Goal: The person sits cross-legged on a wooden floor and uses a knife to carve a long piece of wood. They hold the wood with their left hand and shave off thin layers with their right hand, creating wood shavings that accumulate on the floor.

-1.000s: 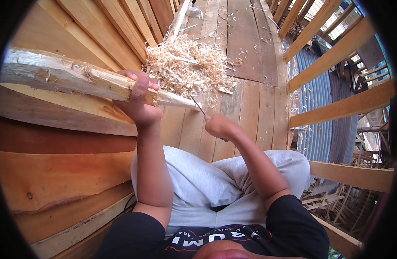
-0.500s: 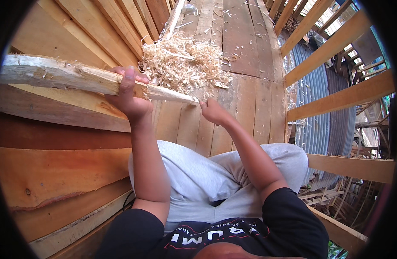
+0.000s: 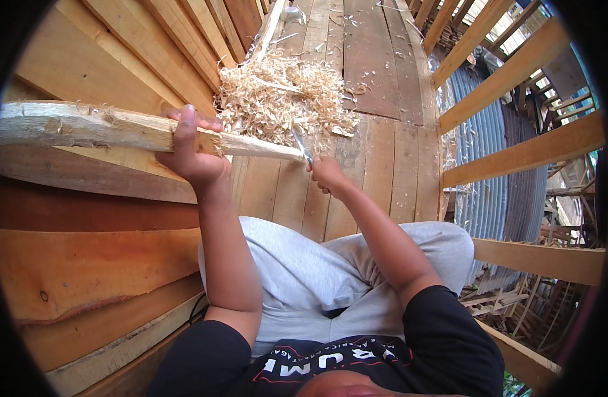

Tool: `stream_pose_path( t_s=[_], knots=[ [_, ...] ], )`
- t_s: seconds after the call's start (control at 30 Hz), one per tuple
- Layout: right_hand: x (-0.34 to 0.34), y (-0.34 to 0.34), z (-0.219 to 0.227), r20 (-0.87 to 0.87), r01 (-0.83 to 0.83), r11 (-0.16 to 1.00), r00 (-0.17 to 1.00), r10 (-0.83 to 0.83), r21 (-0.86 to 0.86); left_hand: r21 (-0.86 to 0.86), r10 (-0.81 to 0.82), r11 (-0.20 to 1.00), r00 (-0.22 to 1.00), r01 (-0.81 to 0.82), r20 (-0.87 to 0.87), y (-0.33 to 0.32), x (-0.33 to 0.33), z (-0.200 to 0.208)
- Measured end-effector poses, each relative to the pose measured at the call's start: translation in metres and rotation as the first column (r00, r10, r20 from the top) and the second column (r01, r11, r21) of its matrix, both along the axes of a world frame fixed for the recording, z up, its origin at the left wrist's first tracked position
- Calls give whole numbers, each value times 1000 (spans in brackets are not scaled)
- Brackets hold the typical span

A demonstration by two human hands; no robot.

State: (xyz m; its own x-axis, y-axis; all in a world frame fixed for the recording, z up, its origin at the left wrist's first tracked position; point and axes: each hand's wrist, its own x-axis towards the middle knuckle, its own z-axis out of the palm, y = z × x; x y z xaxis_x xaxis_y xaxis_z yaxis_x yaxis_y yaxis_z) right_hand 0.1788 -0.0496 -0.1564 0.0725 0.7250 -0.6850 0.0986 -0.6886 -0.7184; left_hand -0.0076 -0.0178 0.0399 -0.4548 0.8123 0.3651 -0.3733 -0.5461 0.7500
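head view, clamping pole (image 3: pixel 132 128) with left hand (image 3: pixel 199 162) at ten o'clock, knife (image 3: pixel 301 143) with right hand (image 3: pixel 328 175) at one: take thin, shallow strokes.

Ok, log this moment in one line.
left hand: grips pale wooden pole; right hand: holds knife at pole's narrow end; floor: heaped wood shavings

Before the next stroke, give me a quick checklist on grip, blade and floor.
1. Left hand gripping the wooden pole: ok.
2. Right hand holding the knife: ok.
3. Left fingers apart from the blade: ok, they grip farther back along the pole.
4. Blade touching the pole's narrow end: cannot tell.
5. Floorboards free of shavings: not ok, a pile lies beyond the pole.
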Motion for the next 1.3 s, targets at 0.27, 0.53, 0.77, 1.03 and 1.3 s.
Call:
stream_pose_path(
  t_s=[0.27, 0.53, 0.77, 1.03, 1.3],
  knots=[
    [-6, -1, 32, -53, -44, 998, 998, 42, -33, 1, -21, 1000, 999, 21, 30, -3, 3, 2],
    [1, 2, 28, -140, -63, 996, 989, 54, -59, -9, 29, 1000, 999, -29, 45, -7, 7, 7],
    [23, 10, 24, -444, -223, 963, 886, 135, -151, 9, 4, 1000, 999, -4, 35, -9, 5, 9],
    [26, 10, 26, -481, -182, 968, 873, 79, -172, 44, -55, 998, 998, 53, 42, -7, 2, 7],
    [17, 11, 8, -69, -158, 985, 984, 162, 66, 41, -53, 998, 998, 52, 23, -6, 1, 6]
  ],
)
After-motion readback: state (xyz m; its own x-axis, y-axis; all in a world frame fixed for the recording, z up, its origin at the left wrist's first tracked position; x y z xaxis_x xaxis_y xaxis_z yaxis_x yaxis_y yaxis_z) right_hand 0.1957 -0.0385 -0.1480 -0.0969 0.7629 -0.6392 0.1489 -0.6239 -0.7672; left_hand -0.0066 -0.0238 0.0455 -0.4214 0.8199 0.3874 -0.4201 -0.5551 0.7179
